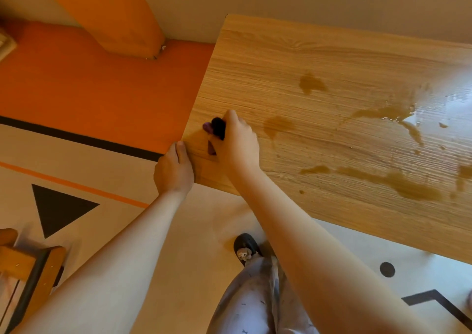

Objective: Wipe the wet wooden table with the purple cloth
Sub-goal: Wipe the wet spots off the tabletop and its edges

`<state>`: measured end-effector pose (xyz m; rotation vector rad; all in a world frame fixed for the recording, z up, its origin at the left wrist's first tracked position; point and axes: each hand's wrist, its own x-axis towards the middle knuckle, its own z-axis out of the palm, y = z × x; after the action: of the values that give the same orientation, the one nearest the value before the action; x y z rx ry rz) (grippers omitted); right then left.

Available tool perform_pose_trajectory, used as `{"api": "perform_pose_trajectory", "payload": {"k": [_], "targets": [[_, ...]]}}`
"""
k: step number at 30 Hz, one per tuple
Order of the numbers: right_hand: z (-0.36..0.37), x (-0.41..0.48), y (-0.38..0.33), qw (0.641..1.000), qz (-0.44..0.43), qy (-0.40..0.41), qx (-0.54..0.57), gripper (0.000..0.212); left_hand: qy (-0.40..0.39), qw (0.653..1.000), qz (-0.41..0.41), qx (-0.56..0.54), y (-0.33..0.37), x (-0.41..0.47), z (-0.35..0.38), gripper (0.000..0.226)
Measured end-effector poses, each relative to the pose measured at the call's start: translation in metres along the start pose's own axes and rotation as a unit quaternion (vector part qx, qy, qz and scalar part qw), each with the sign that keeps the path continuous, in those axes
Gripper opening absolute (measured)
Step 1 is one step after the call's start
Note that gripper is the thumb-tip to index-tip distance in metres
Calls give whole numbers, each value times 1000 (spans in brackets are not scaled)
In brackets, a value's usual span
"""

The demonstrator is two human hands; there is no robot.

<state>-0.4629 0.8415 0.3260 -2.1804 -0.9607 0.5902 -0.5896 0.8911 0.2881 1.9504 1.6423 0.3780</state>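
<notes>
While my right hand point(237, 139) grips the purple cloth point(217, 128) wadded tight, puddles point(278, 125) to its right could just smear across the wooden table point(281, 52).

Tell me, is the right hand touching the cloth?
Touching. The head view shows the right hand gripping the cloth, purple folds poking out from under it.

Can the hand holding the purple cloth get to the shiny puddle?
Probably yes. The right hand grips the purple cloth at the corner of the wooden table, and nothing stands between it and the shiny puddle, though reaching may need a sideways step.
</notes>
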Motion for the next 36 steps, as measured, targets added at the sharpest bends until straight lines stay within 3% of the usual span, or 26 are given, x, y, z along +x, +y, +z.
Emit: {"api": "perform_pose_trajectory", "payload": {"k": [6, 10, 15, 22, 27, 36], "targets": [[-57, 3, 46, 995, 55, 60, 54, 22, -16, 992, 31, 125, 11, 6, -7, 37], [-101, 10, 87, 988, 96, 124, 14, 27, 4, 994, -42, 104, 30, 3, 8, 40], [-102, 28, 87, 984, 83, 152, -52, 28, 50, 991, -36, 119, 31, -4, 13, 35], [-38, -1, 32, 995, -86, 12, -50, 21, 55, 991, -42, 117, 32, -4, 11, 34], [-48, -8, 48, 986, -149, -26, -72, 26, 57, 991, -42, 118, 33, -4, 12, 33], [-140, 119, 108, 982, -28, 127, -140, 29, 73, 990, -48, 110, 31, -3, 16, 38]]}}
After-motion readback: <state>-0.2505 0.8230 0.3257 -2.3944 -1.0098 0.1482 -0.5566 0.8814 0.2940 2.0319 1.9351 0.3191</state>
